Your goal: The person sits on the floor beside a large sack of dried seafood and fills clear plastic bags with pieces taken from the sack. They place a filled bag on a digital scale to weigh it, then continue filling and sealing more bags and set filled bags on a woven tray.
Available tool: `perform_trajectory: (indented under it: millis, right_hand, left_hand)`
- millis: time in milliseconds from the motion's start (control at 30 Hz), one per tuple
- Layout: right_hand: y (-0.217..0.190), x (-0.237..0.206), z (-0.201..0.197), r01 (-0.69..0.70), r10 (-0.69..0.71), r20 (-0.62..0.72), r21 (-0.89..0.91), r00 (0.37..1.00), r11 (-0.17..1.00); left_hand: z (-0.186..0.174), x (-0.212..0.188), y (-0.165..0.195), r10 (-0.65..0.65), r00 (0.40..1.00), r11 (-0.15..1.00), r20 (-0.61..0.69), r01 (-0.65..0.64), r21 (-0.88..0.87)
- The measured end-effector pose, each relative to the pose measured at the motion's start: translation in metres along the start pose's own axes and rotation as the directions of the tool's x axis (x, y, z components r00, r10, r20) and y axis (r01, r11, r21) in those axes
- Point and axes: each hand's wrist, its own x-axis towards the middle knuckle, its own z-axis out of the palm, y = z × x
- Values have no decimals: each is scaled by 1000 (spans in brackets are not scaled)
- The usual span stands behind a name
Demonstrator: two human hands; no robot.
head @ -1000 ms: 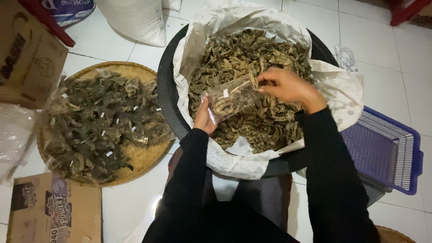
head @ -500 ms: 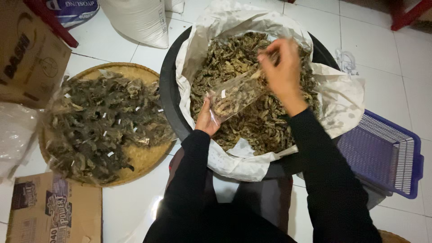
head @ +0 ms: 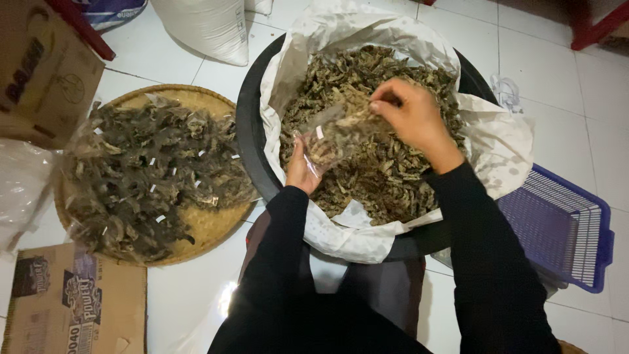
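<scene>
Your left hand (head: 303, 172) grips the small clear bag (head: 331, 139) from below over the black tub (head: 252, 147), right hand (head: 409, 118) pinching dried pieces (head: 386, 177) at its mouth, so keep that mouth wide and drop them straight in.

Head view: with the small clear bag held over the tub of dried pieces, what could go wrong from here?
1. The left hand pinches only the bottom of the small clear bag; the limp bag might fold and tip pieces out.
2. The right hand feeds dried pieces at the bag's mouth; some may miss, though they would likely drop back onto the white liner.
3. The filled packets heaped on the woven tray reach its rim and could slide onto the floor.
</scene>
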Motion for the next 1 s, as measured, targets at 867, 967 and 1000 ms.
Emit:
perform_trajectory:
  millis: [867, 967, 1000]
  right_hand:
    - [-23, -15, 24, 16, -14, 52, -45, 999, 999]
    - [-27, -15, 14, 60, -47, 48, -298, 998, 953]
    - [-28, -15, 10, 34, -10, 79, -302, 997, 953]
  left_hand:
    - [-6, -2, -11, -87, 983, 996, 160, 88, -3]
    - [-5, -1, -13, -143, 984, 990, 108, 142, 21]
    - [-5, -1, -13, -146, 987, 989, 72, 143, 35]
